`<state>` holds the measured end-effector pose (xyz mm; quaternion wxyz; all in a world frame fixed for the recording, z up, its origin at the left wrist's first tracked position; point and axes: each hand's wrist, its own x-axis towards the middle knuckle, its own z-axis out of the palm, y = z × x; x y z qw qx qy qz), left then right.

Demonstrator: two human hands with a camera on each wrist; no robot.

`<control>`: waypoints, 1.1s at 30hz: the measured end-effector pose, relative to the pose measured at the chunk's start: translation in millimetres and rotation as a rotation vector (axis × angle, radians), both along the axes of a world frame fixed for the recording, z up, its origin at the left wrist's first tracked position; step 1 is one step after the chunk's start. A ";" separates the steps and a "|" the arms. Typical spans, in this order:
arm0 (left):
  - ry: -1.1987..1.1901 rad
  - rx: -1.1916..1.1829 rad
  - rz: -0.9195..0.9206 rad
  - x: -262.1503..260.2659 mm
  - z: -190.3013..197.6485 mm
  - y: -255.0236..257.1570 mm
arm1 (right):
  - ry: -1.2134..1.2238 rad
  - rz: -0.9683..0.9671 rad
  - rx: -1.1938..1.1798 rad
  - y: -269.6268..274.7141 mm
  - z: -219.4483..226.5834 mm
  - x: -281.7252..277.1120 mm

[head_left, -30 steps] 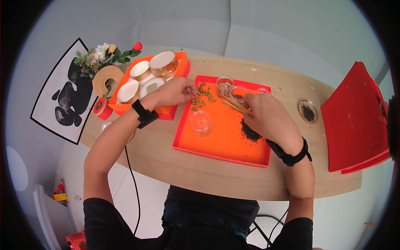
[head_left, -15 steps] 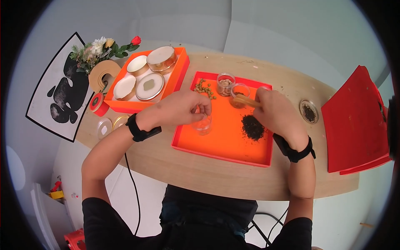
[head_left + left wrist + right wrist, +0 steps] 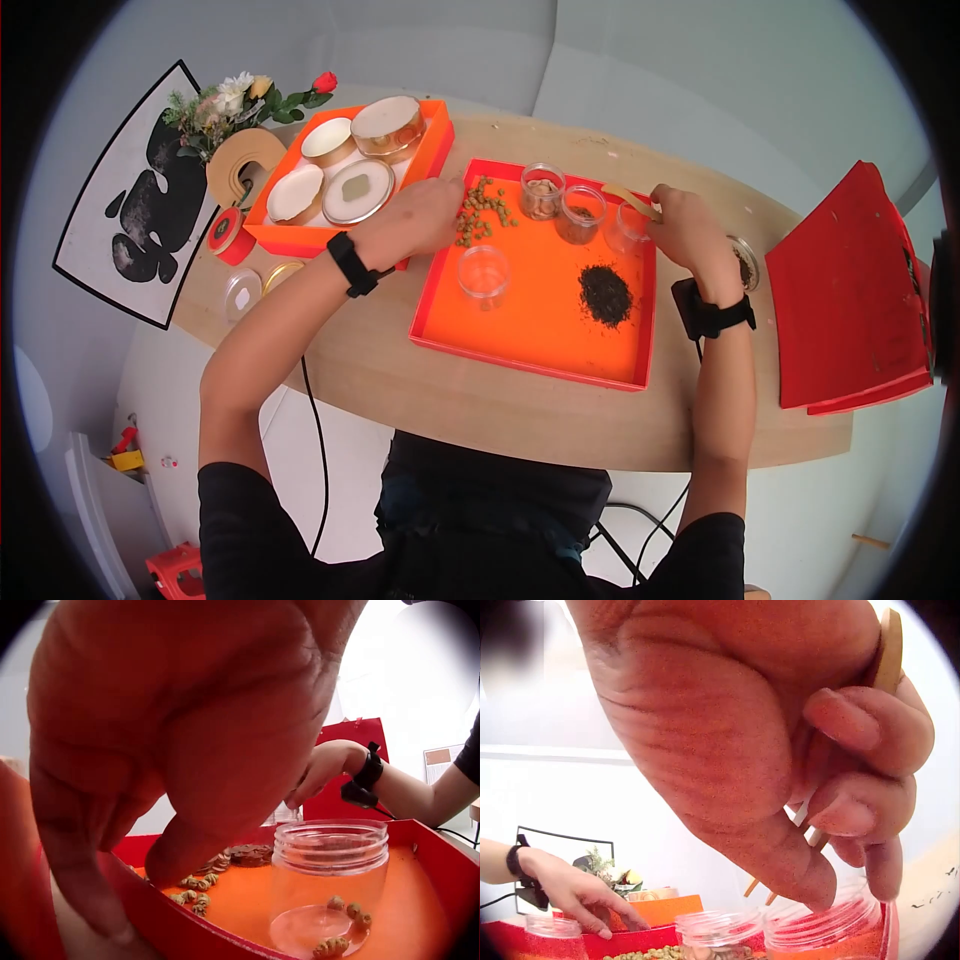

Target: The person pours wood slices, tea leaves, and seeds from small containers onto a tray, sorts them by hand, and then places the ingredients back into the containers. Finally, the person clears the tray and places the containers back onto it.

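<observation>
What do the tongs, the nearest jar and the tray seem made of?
Tongs: probably wood or bamboo, smooth and fairly matte, going by the tan color.

Nearest jar: clear, glossy plastic or glass; it is see-through with a threaded neck, but the look leaves it open which.

Tray: likely paper-covered card, smooth orange and red, with pale nicks along its rim.

At the far left of the surface (image 3: pixel 380 380), an orange box (image 3: pixel 436 140) holds four round containers (image 3: pixel 358 190) with pale tops. Beside it stands a tan arched vase (image 3: pixel 222 178) with white, yellow and red flowers (image 3: pixel 232 98), and near that a red round tin (image 3: pixel 228 235). A black-edged panel (image 3: pixel 85 240) with dark blotches leans past them. A red folder (image 3: pixel 850 300) stands at the right end. A black cable (image 3: pixel 318 440) hangs down; lower left is a red object (image 3: pixel 175 572).
</observation>
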<state>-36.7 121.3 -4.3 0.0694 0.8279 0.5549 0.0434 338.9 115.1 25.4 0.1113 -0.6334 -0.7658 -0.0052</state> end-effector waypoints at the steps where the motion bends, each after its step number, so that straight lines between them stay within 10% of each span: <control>1: -0.004 -0.006 -0.003 3.0 -3.9 -0.7 | -0.004 -0.003 -0.006 4.3 -5.8 2.7; 33: -0.037 -0.049 -0.012 14.2 -5.3 -26.2 | 0.065 -0.054 -0.191 7.8 3.6 -1.2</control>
